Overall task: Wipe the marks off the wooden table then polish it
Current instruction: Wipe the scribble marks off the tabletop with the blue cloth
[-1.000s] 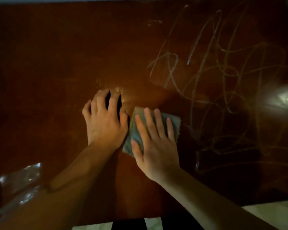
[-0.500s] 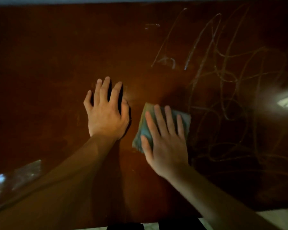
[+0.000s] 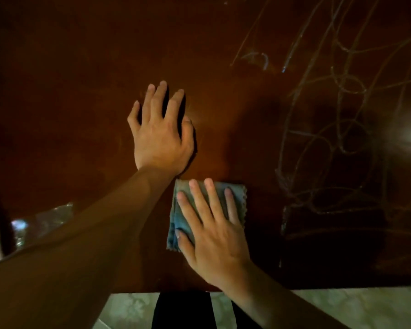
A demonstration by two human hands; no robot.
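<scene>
Pressing flat with straight, spread fingers, the right hand (image 3: 214, 231) is holding the soft, light cloth (image 3: 237, 198) on the table (image 3: 69, 79) near its front edge, probably sliding easily under the palm; the left hand (image 3: 160, 134) is resting beside it, fingers apart.

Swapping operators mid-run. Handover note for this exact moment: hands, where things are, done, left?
Left hand: flat on the table, fingers straight, holding nothing.
Right hand: flat on the folded blue cloth, pressing it to the wood near the front edge, centre.
Done: no marks visible on the wood around and left of the hands.
Left: pale scribbles cover the right side, with a few strokes top centre; polishing not yet started, as far as this view shows.
</scene>
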